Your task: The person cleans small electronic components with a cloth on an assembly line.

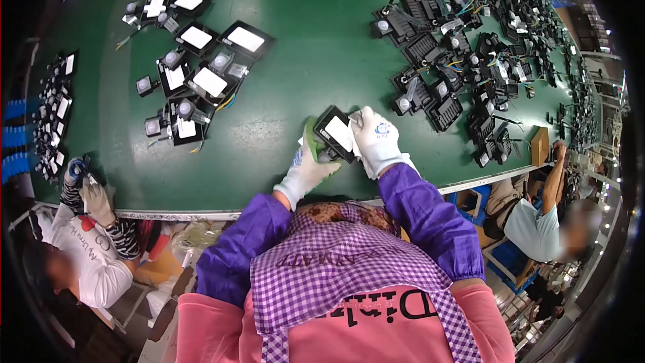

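**Bright Scene Bent by a Wide Lens**

The green tabletop (302, 40) is brightly and evenly lit, with a soft, pale sheen cast across its surface. Small points of glare are seen at the far right. Straight lines are bowed towards the edges, and the corners are swallowed by black. The centre is rendered sharply; two bystanders' heads (582, 228) are blurred.

Purple/pink work gear, btm ctr

Pink top (211, 326) w/ blk lettering (386, 306); purple-&-wht checked apron (336, 279) w/ dk print, matching straps (463, 326); plain purple sleeve covers (430, 222). L glove (300, 173) wht/green, blue print; R glove (377, 142) wht, blue logo (381, 129).
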